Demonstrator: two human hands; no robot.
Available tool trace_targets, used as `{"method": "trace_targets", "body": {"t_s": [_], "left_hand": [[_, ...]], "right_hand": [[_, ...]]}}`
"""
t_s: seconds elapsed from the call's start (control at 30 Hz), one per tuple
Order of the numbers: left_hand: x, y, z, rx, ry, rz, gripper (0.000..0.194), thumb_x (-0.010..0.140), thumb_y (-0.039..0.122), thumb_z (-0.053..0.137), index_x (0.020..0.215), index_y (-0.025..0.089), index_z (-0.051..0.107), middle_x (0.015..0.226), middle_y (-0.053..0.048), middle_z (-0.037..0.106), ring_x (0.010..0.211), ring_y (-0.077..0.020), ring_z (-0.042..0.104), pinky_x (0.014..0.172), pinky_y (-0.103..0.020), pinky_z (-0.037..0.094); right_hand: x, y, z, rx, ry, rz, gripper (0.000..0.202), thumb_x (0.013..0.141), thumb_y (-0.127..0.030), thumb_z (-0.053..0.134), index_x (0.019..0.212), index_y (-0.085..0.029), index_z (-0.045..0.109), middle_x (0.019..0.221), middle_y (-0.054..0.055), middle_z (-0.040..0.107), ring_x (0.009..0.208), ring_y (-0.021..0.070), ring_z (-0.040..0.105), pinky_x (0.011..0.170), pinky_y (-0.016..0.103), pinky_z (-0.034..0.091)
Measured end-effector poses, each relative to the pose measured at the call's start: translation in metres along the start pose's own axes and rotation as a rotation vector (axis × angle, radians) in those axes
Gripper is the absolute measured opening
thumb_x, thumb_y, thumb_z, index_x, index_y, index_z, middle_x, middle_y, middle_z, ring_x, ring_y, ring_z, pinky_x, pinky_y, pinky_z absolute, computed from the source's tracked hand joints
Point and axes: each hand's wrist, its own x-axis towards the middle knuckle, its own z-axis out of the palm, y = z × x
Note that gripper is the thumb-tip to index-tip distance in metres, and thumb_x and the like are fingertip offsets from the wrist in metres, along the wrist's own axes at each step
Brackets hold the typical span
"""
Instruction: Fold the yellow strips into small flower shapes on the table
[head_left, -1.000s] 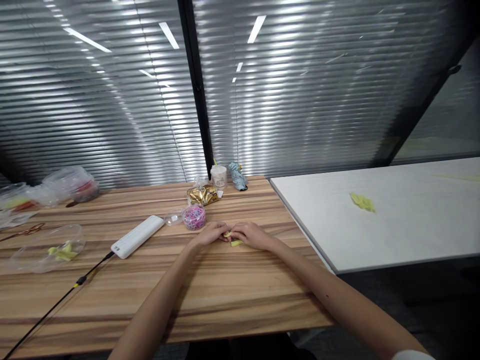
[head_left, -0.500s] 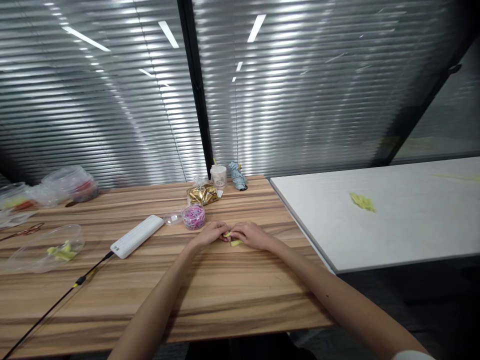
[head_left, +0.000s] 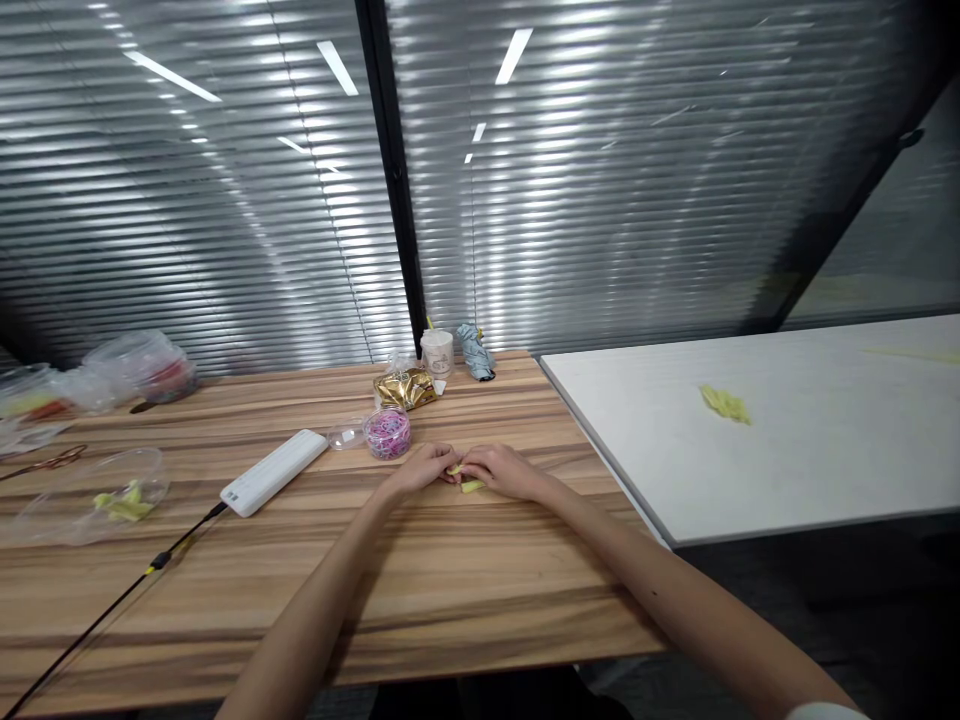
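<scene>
Both hands meet over the wooden table (head_left: 487, 590), fingertips close together. My left hand (head_left: 429, 466) is closed, its fingers pinching the left end of a small yellow piece (head_left: 454, 469). From the other side my right hand (head_left: 498, 470) is closed on the same piece. A yellow strip (head_left: 472, 486) lies just under the right fingers, partly covered by them; whether it joins the pinched piece I cannot tell. Just beyond the left hand is a round clear tub (head_left: 388, 433) of pink and purple bands, with a clear lid (head_left: 347, 436) beside it.
A white power bank (head_left: 274, 472) with a black cable lies left. Further left are a clear plastic lid (head_left: 56, 500) with yellow pieces, scissors (head_left: 64, 458) and plastic containers (head_left: 142, 365). Behind stand a gold packet (head_left: 405, 388), paper cup (head_left: 437, 353) and blue packet (head_left: 476, 352). A white table (head_left: 810, 440) adjoins right.
</scene>
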Motion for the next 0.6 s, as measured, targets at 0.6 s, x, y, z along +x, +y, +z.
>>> {"method": "trace_targets", "body": {"t_s": [0.6], "left_hand": [[-0.0009,0.0001,0.0003,0.048,0.01,0.023,0.034,0.073,0.045,0.046,0.067,0.012,0.054,0.065,-0.001,0.055,0.063,-0.012,0.051,0.062,-0.023,0.041]], "right_hand": [[-0.0002,-0.0016,-0.0005,-0.001,0.0,0.006,0.025,0.088,-0.025,0.038,0.094,-0.021,0.062,0.094,0.003,0.065,0.082,0.0152,0.058,0.072,0.023,0.039]]}}
